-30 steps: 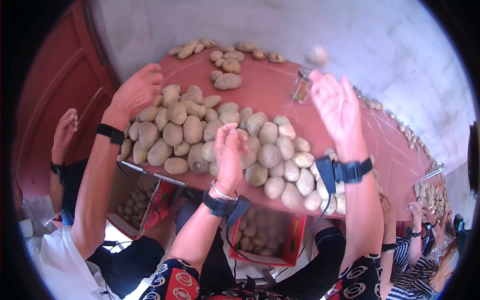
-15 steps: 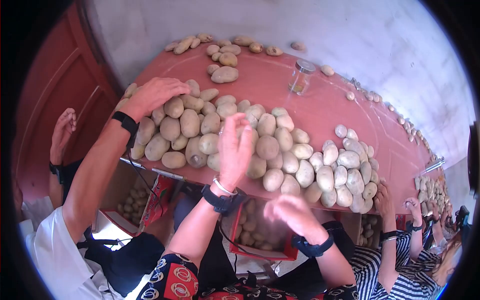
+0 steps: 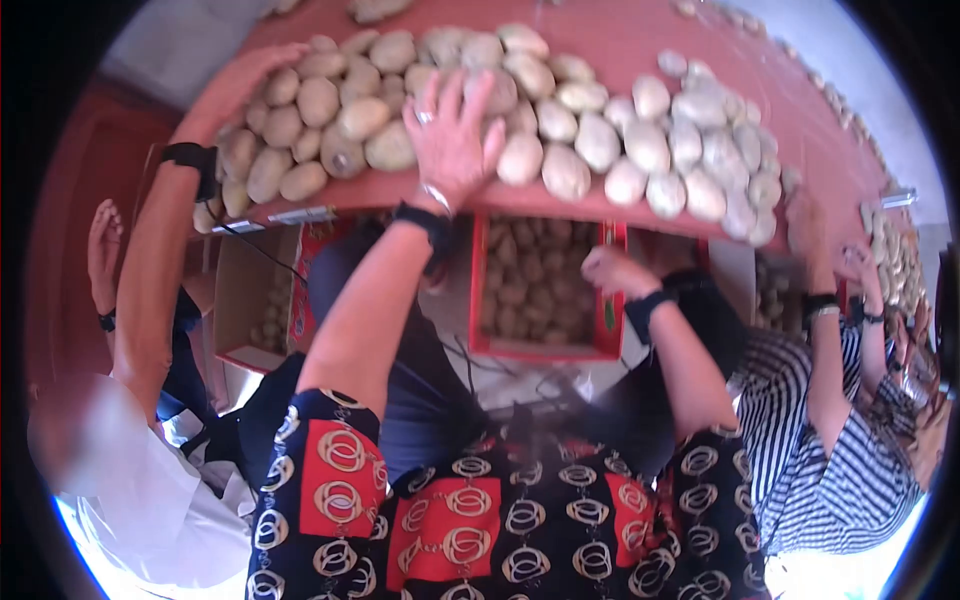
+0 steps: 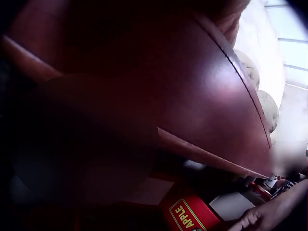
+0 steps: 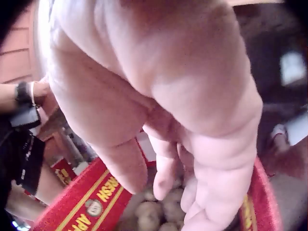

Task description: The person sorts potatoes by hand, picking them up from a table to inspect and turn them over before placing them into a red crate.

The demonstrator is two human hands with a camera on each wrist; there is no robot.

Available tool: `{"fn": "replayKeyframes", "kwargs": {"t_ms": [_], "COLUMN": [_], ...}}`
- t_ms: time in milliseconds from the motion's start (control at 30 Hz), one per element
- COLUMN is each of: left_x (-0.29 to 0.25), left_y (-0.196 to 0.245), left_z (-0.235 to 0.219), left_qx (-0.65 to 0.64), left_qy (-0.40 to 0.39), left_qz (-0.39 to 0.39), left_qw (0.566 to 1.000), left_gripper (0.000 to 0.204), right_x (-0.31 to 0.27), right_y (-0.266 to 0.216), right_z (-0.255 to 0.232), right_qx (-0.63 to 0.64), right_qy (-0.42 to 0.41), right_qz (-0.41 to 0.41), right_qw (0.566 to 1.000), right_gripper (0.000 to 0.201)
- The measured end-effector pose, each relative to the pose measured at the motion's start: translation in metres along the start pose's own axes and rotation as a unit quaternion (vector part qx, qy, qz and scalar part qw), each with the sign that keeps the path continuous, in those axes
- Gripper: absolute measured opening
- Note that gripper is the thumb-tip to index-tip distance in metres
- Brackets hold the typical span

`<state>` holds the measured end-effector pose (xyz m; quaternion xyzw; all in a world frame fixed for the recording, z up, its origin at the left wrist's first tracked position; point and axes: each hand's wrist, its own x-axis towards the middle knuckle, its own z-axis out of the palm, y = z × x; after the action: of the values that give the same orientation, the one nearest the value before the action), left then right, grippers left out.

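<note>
My left hand (image 3: 455, 140) rests with spread fingers on the heap of potatoes (image 3: 597, 142) near the table's front edge. Below that edge, my right hand (image 3: 618, 272) hangs over the right side of a red box (image 3: 548, 350) of potatoes, its fingers loosely bent. In the right wrist view, the fingers of my right hand (image 5: 168, 110) point down above potatoes (image 5: 150, 215) inside the red box (image 5: 98, 204), with no potato seen in them. The left wrist view is dark and shows mostly the red table (image 4: 192, 101).
At the left, another person's hand (image 3: 245, 75) reaches to the heap's far side; an open carton (image 3: 255, 355) with potatoes stands below. A person in a striped top (image 3: 790, 440) sits at the right. More potatoes line the table's far edge.
The head view has tilted down. My right hand, raised over the table with a potato in the air near it, has come down to the box. My left hand has lowered onto the heap.
</note>
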<state>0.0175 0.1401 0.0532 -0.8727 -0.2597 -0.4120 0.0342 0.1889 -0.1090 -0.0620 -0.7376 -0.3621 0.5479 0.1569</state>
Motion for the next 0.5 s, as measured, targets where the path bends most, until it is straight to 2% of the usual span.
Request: {"fn": "replayKeyframes", "kwargs": {"t_ms": [67, 100, 167, 267, 333, 400, 433, 500], "left_x": [0.001, 0.002, -0.001, 0.000, -0.001, 0.001, 0.002, 0.007], "left_y": [-0.002, -0.004, -0.005, -0.006, -0.006, -0.007, -0.006, 0.003], "left_z": [0.002, 0.005, 0.010, 0.010, 0.012, 0.010, 0.007, -0.004], "left_qx": [0.007, 0.012, 0.013, 0.009, 0.021, 0.003, 0.001, 0.004], "left_qy": [0.006, 0.010, 0.023, 0.019, 0.012, 0.026, 0.026, 0.018], "left_qz": [0.005, 0.005, 0.011, 0.016, 0.018, 0.041, 0.050, 0.045], "left_qw": [1.000, 1.000, 1.000, 1.000, 1.000, 0.999, 0.998, 0.999], "left_gripper": [0.064, 0.064, 0.062, 0.062, 0.062, 0.061, 0.063, 0.058], "right_x": [0.007, 0.013, 0.020, 0.011, 0.031, 0.057, 0.068, 0.077], "right_y": [0.000, 0.007, 0.021, -0.001, 0.011, 0.018, 0.018, 0.013], "right_z": [-0.007, -0.008, -0.006, 0.010, 0.028, 0.050, 0.057, 0.084], "right_qx": [-0.095, -0.092, 0.041, 0.034, 0.053, -0.083, -0.155, -0.163], "right_qy": [0.102, 0.096, 0.138, 0.096, 0.071, 0.062, 0.014, 0.005], "right_qz": [0.086, 0.091, 0.108, 0.101, 0.120, 0.075, 0.082, 0.066], "right_qw": [0.986, 0.987, 0.984, 0.990, 0.989, 0.992, 0.984, 0.984], "right_gripper": [0.016, 0.016, 0.030, 0.024, 0.029, 0.031, 0.032, 0.033]}}
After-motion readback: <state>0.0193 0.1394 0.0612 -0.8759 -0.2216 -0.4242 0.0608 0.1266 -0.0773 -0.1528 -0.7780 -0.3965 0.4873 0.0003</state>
